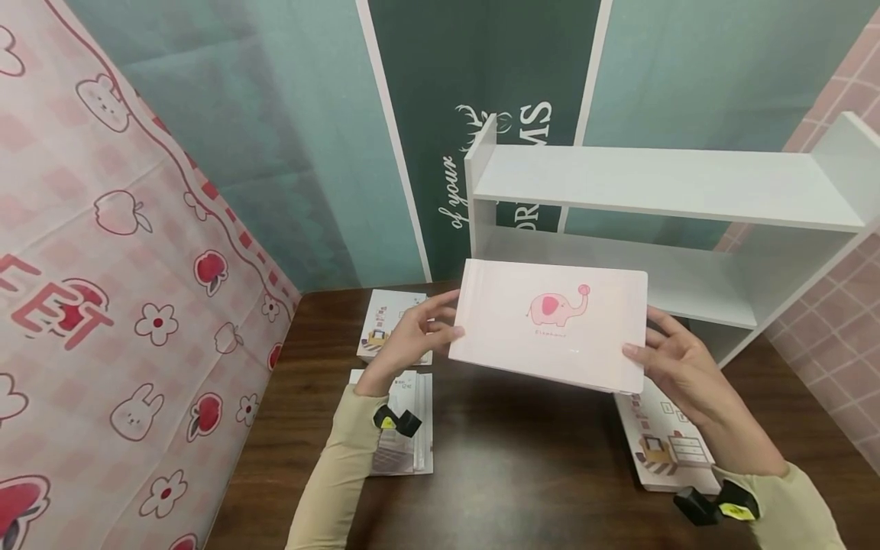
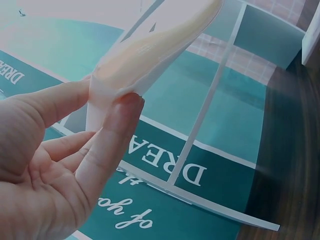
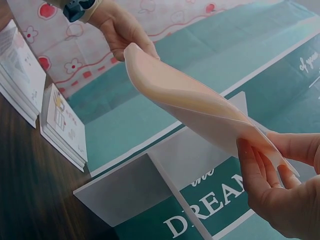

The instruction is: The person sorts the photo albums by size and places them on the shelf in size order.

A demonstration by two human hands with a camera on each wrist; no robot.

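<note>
Both hands hold up a pale pink notebook with a pink elephant drawn on its cover. The left hand pinches its left edge, thumb on the cover and fingers behind. At the opposite edge the right hand pinches it the same way. From the right wrist view the notebook looks soft and bowed, its covers bulging apart between the hands. In the left wrist view its edge is gripped between thumb and fingers. It is held above the table, in front of the white shelf.
On the dark wooden table lie two stacks of booklets at left, the far stack and the near stack. Another printed stack lies under the right forearm. A patterned pink cloth hangs at left, a green backdrop behind.
</note>
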